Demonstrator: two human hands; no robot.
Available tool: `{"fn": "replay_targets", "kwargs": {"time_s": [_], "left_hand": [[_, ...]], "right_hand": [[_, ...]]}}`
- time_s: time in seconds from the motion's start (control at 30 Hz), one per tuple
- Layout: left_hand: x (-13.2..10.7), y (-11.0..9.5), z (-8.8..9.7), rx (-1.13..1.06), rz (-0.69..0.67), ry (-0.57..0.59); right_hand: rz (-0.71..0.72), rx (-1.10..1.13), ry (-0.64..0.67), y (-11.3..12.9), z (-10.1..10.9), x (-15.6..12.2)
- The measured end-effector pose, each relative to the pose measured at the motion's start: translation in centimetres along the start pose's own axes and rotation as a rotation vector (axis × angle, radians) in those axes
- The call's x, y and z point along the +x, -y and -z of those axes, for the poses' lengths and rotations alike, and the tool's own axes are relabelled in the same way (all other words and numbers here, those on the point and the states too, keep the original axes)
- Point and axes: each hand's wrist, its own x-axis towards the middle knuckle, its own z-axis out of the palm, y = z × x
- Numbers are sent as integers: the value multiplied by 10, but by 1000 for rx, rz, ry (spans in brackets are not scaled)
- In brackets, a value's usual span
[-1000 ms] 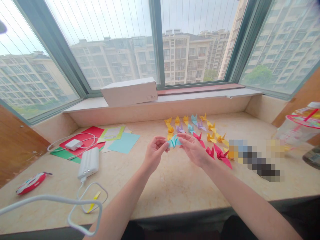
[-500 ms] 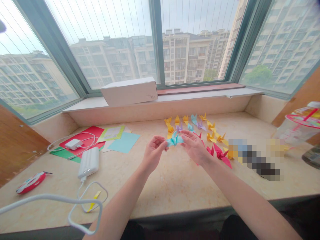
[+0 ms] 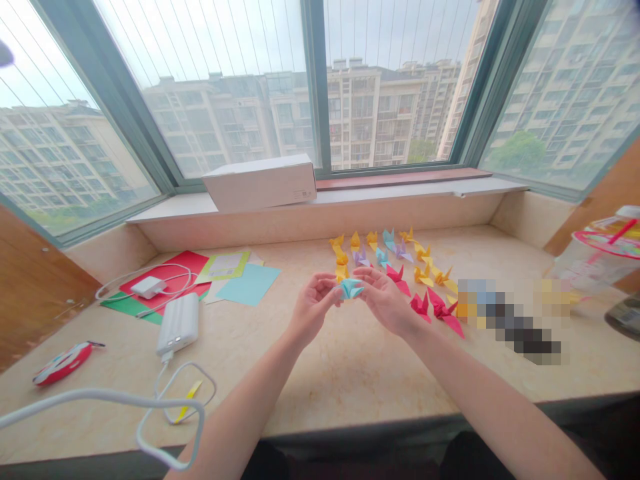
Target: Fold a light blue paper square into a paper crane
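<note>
So the left hand [image 3: 315, 303] had one end of the folded blue piece [image 3: 351, 289] pinched between thumb and fingers, and the right hand [image 3: 384, 300] was gripping the other end. The piece sat right between the two, roughly mid-counter [image 3: 345, 380], too small to make out every crease. Just beyond it were a bunch of cranes: yellow ones [image 3: 424, 253], a couple of purple ones [image 3: 402, 251] and blue ones [image 3: 383, 258], plus red ones [image 3: 441, 309] near the right wrist. Well off to the left lay a blue sheet [image 3: 249, 285], with a red sheet [image 3: 197, 262] further over and a charger [image 3: 149, 287] on top of that. The power bank [image 3: 179, 323] was nearby, and a white box [image 3: 263, 183] sat up on the ledge by the window
</note>
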Motion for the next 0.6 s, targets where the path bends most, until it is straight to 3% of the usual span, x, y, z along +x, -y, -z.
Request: {"fn": "replay_targets", "kwargs": {"time_s": [0.23, 0.37, 0.6], "left_hand": [[-4, 5, -1, 255, -101, 51], [-7, 6, 0, 326, -72, 87], [-6, 9, -2, 328, -40, 6]], "right_hand": [[-28, -34, 40, 1, -6, -4], [-40, -58, 68, 0, -9, -6], [41, -295, -9, -8, -7, -6]]}}
